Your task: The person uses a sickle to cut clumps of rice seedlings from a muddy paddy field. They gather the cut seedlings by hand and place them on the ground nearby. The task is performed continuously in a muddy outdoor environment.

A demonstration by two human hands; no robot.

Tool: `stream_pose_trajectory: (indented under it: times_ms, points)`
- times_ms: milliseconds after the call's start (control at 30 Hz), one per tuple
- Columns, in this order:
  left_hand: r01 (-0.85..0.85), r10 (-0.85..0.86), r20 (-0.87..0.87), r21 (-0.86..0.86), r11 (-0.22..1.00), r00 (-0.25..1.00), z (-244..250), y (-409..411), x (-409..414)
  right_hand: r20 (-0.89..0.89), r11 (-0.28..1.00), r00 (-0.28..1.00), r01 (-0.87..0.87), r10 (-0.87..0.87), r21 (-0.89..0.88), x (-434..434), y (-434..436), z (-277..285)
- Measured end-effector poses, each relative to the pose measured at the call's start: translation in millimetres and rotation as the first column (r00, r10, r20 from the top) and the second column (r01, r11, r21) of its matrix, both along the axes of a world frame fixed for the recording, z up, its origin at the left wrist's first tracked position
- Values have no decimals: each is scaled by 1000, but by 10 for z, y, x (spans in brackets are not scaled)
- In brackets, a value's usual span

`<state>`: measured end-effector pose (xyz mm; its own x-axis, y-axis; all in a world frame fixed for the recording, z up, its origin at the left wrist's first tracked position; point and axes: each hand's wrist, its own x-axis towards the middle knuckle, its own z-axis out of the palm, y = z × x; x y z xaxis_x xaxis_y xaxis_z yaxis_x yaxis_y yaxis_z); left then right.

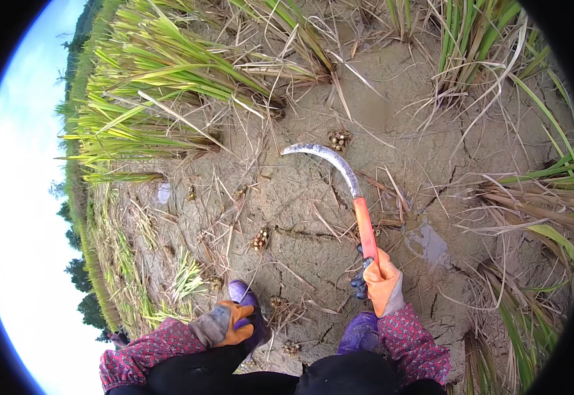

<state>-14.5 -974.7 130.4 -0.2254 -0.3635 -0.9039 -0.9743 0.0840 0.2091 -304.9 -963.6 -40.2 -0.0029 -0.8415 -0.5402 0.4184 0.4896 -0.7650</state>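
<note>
My right hand [382,284], in an orange and grey work glove with dark, dirty fingers, grips the red handle [365,224] of a sickle. The sickle's curved steel blade [333,159] arcs away and to the left over the mud. Its tip hangs near a cut rice stubble clump [339,140]. My left hand [232,323], gloved the same way, hovers or rests by my knee, above a purple rubber boot [245,295]. Nothing shows in it, and its fingers are a little apart. Standing rice plants [188,74] lean at the upper left.
Muddy, cracked ground [311,266] holds scattered straw and stubble clumps [259,239]. A small puddle [430,242] lies right of the sickle. More rice plants [464,54] stand at the upper right and along the right side. Cut stalks [186,276] lie on the left.
</note>
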Motion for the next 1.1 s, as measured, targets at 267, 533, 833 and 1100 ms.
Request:
stream_pose_trajectory:
  times_ms: [267, 533, 833, 1100]
  points:
    - [-284, 258, -228, -90, 955, 939, -288, -808, -267, -17, 983, 983, 182, -183, -27, -97, -187, 89]
    - [-653, 627, -778, 455, 606, 41, -1385, -2656, -944, -348, 938, 872, 338, -344, -81, -362, -581, 324]
    - [-804, 460, -850, 453, 385, -259, -2564, -4393, -801, -434, 939, 833, 319, -344, -130, -425, -659, 418]
    - [-575, 98, -995, 67, 816, 23, -2114, -4199, -1060, -142, 911, 903, 411, -405, 20, -479, -1280, 143]
